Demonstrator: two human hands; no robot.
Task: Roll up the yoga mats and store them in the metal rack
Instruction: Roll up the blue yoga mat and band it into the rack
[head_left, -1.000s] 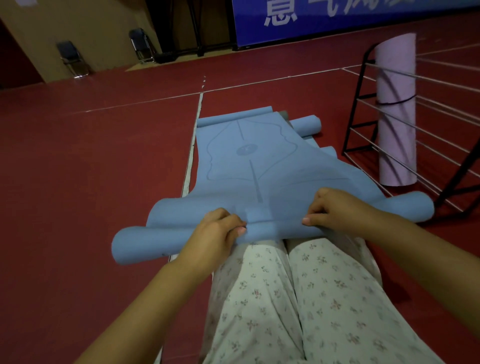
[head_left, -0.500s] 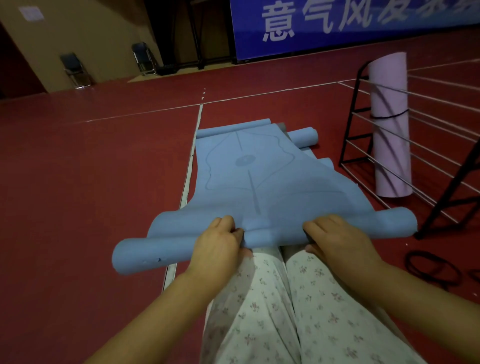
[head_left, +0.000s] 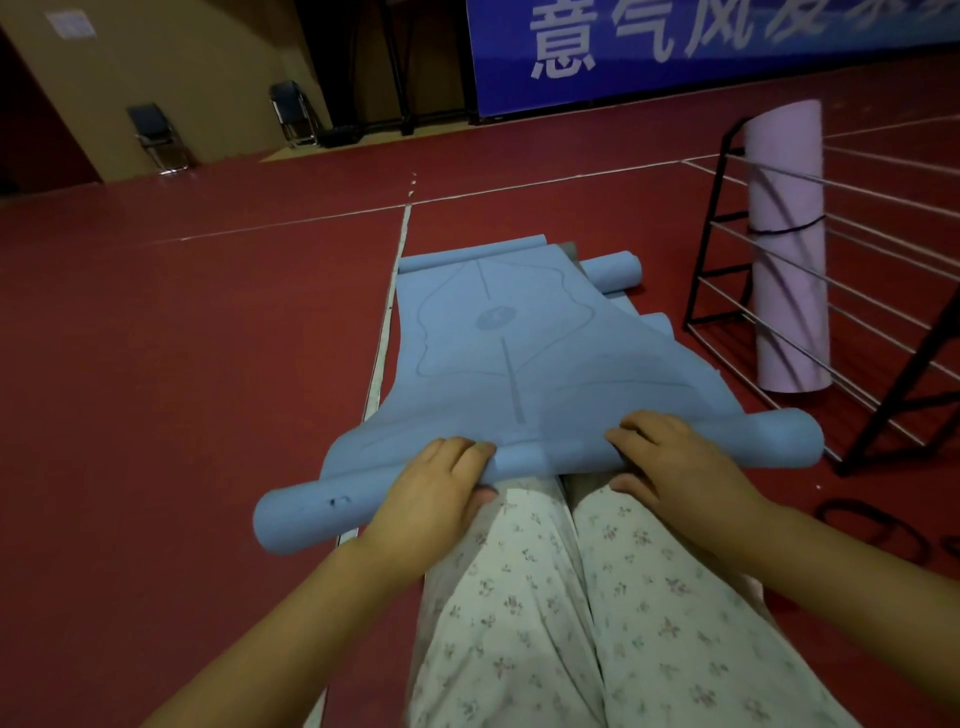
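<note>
A blue yoga mat (head_left: 498, 353) lies stretched away from me on the red floor, its near end wound into a roll (head_left: 306, 506) across my knees. My left hand (head_left: 436, 493) grips the roll left of centre, fingers curled over its top. My right hand (head_left: 675, 462) grips it right of centre, thumb under the roll. More blue mats (head_left: 613, 270) lie under and beyond the top one, their far ends curled. The black metal rack (head_left: 727, 270) with silver bars stands at the right. A rolled pink mat (head_left: 784, 244) stands upright in it, bound by a black strap.
My legs in floral trousers (head_left: 571, 623) are under the roll. A black strap loop (head_left: 872, 525) lies on the floor at the right. Two folding chairs (head_left: 156, 135) and a blue banner (head_left: 675, 47) line the far wall. A white floor line (head_left: 384, 332) runs along the mat's left edge.
Both hands turned the roll forward over the flat mat, going from pinching its edge to gripping over the top. The view tilted up, bringing the strap loop into sight.
</note>
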